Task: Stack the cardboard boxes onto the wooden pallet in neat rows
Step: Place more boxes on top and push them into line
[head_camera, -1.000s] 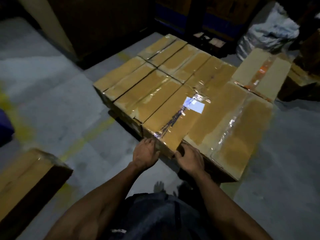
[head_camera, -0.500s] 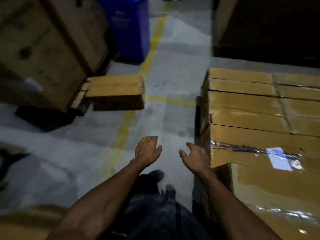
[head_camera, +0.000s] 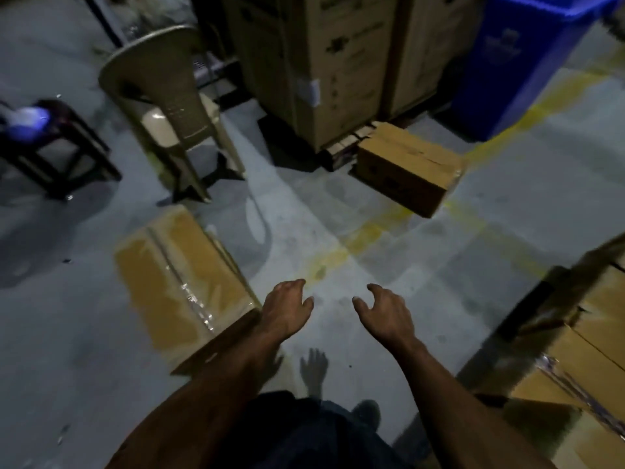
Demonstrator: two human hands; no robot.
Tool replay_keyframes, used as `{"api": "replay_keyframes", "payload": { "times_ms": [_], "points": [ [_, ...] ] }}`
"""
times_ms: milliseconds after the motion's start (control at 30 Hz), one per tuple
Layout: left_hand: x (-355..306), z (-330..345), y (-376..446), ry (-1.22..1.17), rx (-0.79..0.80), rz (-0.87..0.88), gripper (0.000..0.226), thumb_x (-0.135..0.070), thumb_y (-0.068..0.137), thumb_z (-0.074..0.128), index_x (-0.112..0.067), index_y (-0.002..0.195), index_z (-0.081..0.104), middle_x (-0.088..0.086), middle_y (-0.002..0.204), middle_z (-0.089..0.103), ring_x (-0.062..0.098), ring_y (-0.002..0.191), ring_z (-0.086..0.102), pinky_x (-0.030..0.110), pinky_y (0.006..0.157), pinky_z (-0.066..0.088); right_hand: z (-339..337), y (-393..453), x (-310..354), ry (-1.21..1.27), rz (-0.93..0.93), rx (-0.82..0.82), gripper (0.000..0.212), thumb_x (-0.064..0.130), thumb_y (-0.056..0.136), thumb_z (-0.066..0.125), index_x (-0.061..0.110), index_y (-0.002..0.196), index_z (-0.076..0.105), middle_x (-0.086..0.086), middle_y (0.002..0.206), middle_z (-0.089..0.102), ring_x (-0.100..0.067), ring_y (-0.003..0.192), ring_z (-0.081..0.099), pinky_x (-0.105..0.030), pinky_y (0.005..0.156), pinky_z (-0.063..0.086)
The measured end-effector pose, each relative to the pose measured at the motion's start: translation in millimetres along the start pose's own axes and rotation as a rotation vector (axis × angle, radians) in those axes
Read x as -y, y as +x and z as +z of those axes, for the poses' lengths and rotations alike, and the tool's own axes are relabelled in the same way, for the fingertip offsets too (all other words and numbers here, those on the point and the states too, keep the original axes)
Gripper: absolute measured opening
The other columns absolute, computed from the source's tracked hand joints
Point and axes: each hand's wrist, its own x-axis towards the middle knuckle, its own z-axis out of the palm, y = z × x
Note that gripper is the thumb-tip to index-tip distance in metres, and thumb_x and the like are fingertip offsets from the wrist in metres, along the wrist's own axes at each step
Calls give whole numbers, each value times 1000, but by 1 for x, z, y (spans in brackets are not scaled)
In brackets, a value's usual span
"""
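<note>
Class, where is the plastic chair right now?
In the head view, the plastic chair stands upper left, between the dark stool and the tall cartons.

Dim, motion-blurred wide-angle view (edges smeared), tape glare, soft floor shadows.

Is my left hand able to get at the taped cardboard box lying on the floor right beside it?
Probably yes. The left hand, open and empty, hovers over the near corner of the taped cardboard box, and nothing lies between them.
</note>
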Motion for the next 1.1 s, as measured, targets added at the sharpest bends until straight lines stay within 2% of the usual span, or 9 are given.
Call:
{"api": "replay_keyframes", "payload": {
  "times_ms": [233,467,600,833,967,1100],
  "points": [
    [152,-17,-63,-152,-104,-187,51,-35,98,52,-16,145,48,9,142,55,28,131,49,34,105,41,101,-27,105,-103,-121,106,61,50,98,50,16,148,46,-10,147,52,-32,137,44,-40,109,40],
    [346,-57,-95,-264,-139,-198,50,-32,99,54,-10,143,48,13,140,56,32,127,53,37,100,46,243,-70,234,-53,-63,133,57,49,93,53,16,139,54,-13,139,59,-34,129,52,-44,105,45],
    [430,-97,-120,-258,-147,-192,50,-32,98,54,-12,143,49,12,139,58,33,127,53,41,98,47,299,-104,304,-26,10,166,65,54,93,53,16,145,49,-18,140,57,-36,130,51,-42,105,45],
    [502,-141,-107,-298,-104,-142,41,-30,99,54,-14,136,53,9,134,61,30,124,54,39,97,46,365,-104,381,-17,55,163,65,52,95,52,15,147,45,-13,147,52,-34,133,50,-44,106,45],
    [538,-163,-57,-256,-49,-60,42,-34,98,53,-18,137,53,7,130,63,27,118,57,39,94,50,401,-66,418,55,129,146,66,52,95,52,16,149,42,-12,149,50,-33,132,49,-42,104,46],
    [574,-196,7,-158,-9,37,46,-31,99,53,-13,142,49,10,130,62,28,119,57,35,93,48,431,-11,459,162,198,90,68,54,94,50,16,150,40,-11,150,48,-33,133,48,-43,105,45]
  ]
}}
